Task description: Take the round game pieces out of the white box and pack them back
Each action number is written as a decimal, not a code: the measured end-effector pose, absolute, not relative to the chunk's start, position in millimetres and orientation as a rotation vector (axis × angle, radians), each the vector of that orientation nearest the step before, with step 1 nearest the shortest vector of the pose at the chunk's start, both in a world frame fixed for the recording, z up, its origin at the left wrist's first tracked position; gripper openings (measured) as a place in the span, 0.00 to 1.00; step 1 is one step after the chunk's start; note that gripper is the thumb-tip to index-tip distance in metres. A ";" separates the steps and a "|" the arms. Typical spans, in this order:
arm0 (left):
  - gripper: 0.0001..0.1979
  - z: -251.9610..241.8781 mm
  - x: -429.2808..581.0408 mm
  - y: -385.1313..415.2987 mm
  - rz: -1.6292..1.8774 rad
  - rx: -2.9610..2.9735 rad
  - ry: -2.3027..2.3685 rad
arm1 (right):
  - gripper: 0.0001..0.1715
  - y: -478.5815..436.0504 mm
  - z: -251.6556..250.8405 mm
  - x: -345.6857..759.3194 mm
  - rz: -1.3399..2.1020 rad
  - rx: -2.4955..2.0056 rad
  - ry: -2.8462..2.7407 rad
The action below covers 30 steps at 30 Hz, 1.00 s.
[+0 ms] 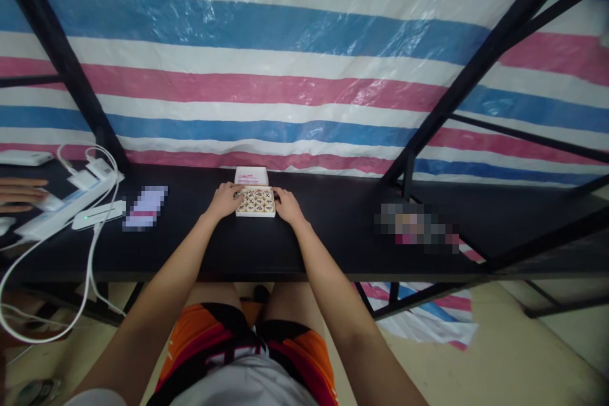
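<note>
A small white box [255, 214] lies on the black table, packed with rows of round Chinese chess pieces [259, 201] that bear dark and some red characters. My left hand [224, 200] grips the box at its left side, fingers reaching over the upper left corner. On the opposite side my right hand [288, 206] is closed against the right edge, with fingertips at the upper right corner. Directly behind the box is a white box lid [251, 176] with pink print, close to the striped sheet. The fingers partly cover the box's outer pieces.
Left on the black table [342, 222] are a blurred-out phone [145, 208], a white router-like device [99, 215], a power strip [71, 206] with looping cables, and another person's hand [21, 193]. A pixelated item [416, 226] lies right. Black frame bars slant before a striped sheet [285, 25].
</note>
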<state>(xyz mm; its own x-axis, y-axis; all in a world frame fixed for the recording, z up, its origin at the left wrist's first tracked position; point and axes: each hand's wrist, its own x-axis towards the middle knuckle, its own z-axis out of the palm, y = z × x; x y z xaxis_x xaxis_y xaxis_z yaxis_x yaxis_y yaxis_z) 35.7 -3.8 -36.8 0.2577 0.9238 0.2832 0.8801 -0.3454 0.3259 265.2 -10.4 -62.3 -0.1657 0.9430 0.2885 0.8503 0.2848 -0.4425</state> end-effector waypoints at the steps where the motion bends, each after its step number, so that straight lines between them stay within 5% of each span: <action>1: 0.24 -35.2 36.4 -5.7 0.628 2.427 1.750 | 0.29 -10.4 -62.2 265.2 0.243 -1.600 -2.053; 30: 0.21 -21.4 27.4 -16.8 0.705 2.462 1.796 | 0.26 -8.6 -63.1 267.2 0.305 -1.549 -1.997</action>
